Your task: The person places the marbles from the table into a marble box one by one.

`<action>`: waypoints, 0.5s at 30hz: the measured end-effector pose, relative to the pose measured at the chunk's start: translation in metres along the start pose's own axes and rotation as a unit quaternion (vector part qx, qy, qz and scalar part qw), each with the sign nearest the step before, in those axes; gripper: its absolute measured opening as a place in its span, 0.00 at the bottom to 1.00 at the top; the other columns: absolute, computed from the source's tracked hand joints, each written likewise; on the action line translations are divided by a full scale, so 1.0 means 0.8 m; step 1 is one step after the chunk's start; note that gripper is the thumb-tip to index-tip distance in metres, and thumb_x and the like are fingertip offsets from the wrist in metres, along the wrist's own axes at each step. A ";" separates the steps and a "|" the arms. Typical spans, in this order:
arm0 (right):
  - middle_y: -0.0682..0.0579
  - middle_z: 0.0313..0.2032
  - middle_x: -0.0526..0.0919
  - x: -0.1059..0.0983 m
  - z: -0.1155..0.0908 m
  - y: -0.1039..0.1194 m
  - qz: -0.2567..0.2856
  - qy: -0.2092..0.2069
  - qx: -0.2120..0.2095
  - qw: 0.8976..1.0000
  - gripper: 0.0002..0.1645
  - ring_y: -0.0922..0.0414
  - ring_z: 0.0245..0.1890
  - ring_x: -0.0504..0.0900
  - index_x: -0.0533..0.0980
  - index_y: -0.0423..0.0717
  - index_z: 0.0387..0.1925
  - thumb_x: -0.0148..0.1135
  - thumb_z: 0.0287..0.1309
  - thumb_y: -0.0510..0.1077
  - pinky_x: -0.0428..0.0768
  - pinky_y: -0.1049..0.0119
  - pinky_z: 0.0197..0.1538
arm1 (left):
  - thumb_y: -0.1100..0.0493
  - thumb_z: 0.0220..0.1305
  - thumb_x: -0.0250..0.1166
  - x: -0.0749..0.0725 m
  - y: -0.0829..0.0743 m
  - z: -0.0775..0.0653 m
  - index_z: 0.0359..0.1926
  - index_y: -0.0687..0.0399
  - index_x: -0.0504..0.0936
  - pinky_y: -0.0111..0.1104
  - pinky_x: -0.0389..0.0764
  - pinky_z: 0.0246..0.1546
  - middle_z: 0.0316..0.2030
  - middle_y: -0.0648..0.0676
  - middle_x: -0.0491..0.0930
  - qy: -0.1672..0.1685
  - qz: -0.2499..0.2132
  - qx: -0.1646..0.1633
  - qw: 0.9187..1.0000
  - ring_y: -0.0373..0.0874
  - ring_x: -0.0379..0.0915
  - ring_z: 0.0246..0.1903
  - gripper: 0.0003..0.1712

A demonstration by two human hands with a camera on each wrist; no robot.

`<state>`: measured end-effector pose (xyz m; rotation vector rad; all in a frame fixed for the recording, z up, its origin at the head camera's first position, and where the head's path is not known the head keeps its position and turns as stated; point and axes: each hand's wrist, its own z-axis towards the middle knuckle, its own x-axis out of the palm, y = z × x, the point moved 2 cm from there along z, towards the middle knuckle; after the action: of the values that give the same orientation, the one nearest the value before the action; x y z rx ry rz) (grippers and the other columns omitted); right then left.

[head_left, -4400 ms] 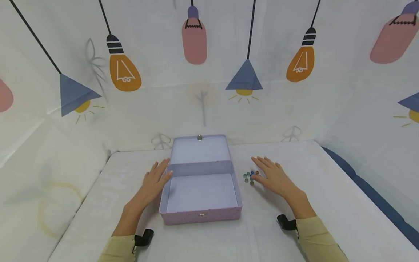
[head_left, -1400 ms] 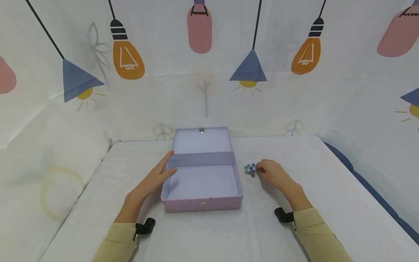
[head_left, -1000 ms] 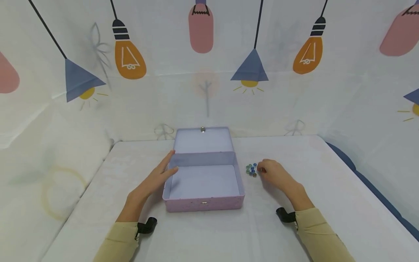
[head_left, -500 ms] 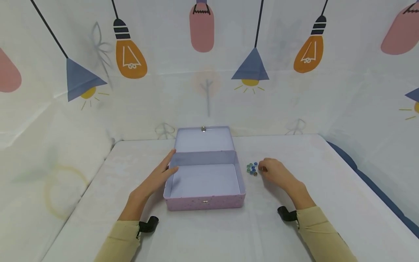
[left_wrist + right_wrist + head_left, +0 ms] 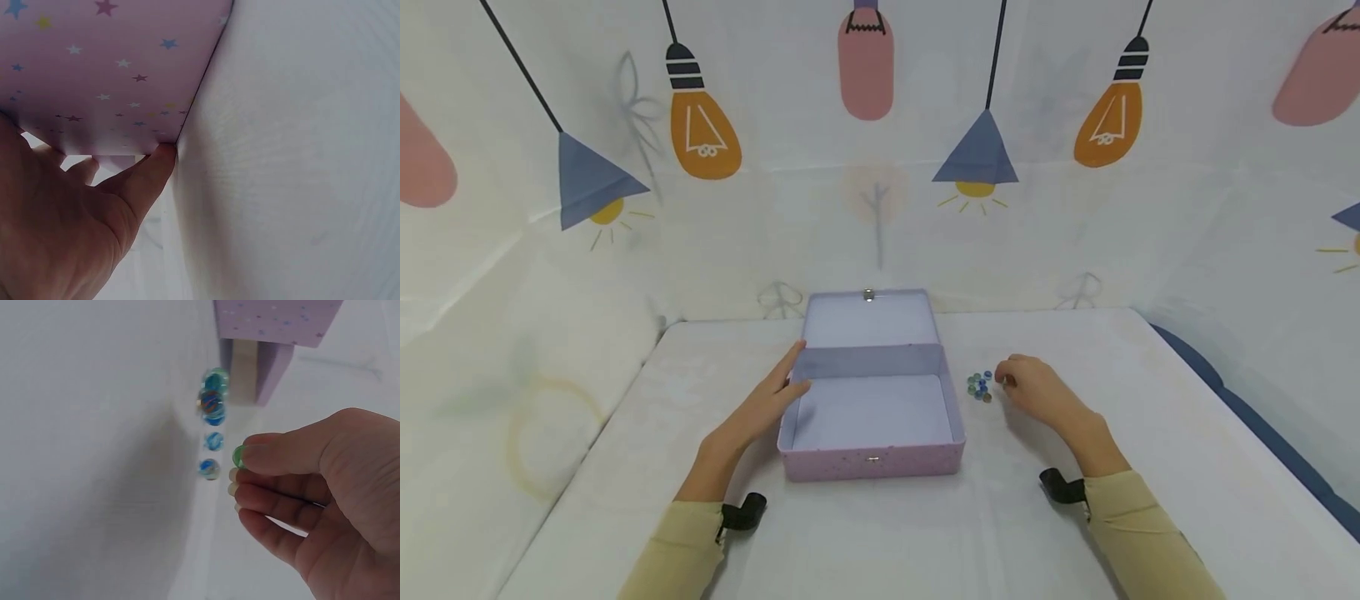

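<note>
Right hand [image 5: 312, 494]: thumb pinched against the fingers, clamped on a green marble [image 5: 239, 456]. Marble's by the tips, clear of the others in right wrist view; height above the table [image 5: 1000, 533] hard to tell. Grip looks good, but round and probably slick, so a steady, light pinch beats squeezing. Loose marbles [image 5: 979, 387] sit just beside the fingertips, on the box side; lifting straight up before any sideways move should avoid scattering them. Open box [image 5: 872, 464] next, lid [image 5: 871, 322] tipped back. Left hand [image 5: 764, 407]: fingers extended, apart from thumb, touching the left wall; light steadying is enough, no push.
</note>
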<state>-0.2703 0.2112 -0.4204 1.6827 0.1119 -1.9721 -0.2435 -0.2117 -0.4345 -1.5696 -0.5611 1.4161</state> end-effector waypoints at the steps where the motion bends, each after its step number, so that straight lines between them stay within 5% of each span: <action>1: 0.46 0.30 0.82 -0.003 0.000 0.002 -0.001 -0.006 0.001 1.000 0.09 0.55 0.31 0.77 0.83 0.37 0.34 0.60 0.54 0.28 0.81 0.55 0.39 | 0.46 0.77 0.50 0.000 -0.001 0.001 0.80 0.47 0.38 0.56 0.43 0.78 0.81 0.53 0.36 0.001 0.002 0.001 1.000 0.54 0.29 0.80 0.42; 15: 0.48 0.32 0.83 -0.031 0.001 0.024 0.004 -0.042 -0.021 0.999 0.09 0.53 0.34 0.79 0.83 0.37 0.37 0.60 0.57 0.28 0.81 0.55 0.39 | 0.55 0.77 0.49 0.001 -0.002 0.001 0.80 0.47 0.39 0.58 0.43 0.77 0.80 0.55 0.36 -0.001 0.002 0.004 1.000 0.55 0.29 0.80 0.40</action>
<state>-0.2608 0.2028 -0.3918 1.5695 0.1152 -2.0177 -0.2440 -0.2100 -0.4334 -1.5646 -0.5540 1.4200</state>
